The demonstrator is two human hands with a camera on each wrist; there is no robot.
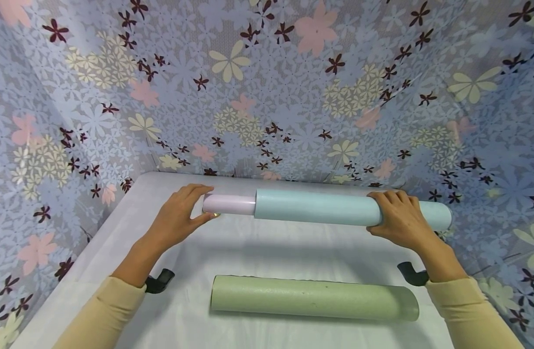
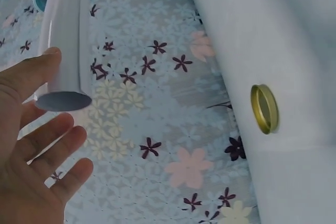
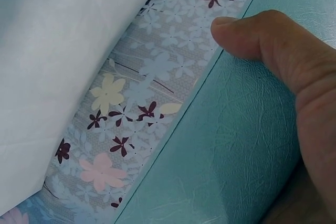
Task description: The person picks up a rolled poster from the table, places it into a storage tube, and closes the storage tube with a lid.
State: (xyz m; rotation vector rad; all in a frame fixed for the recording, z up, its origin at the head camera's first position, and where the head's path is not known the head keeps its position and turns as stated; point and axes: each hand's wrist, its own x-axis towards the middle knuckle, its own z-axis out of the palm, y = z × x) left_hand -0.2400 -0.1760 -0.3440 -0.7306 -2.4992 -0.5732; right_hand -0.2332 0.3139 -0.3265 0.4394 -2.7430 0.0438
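My left hand (image 1: 177,215) pinches the outer end of a pale lilac tube (image 1: 229,204) between thumb and index finger. In the left wrist view its other fingers spread away from the tube's hollow end. The tube sticks out of a light blue roll (image 1: 315,207), held level above the table. Near the roll's far right end, my right hand (image 1: 400,218) grips it from above. The right wrist view shows the thumb (image 3: 247,32) lying across the roll's wrinkled surface, by a straight edge; the other fingers are hidden there.
A green roll (image 1: 315,298) lies across the white table (image 1: 184,291), nearer to me. The left wrist view shows a gold ring (image 2: 264,109) on the white surface. Black curved pieces (image 1: 160,281) show beside both wrists. Flowered cloth (image 1: 267,87) hangs behind the table and at its sides.
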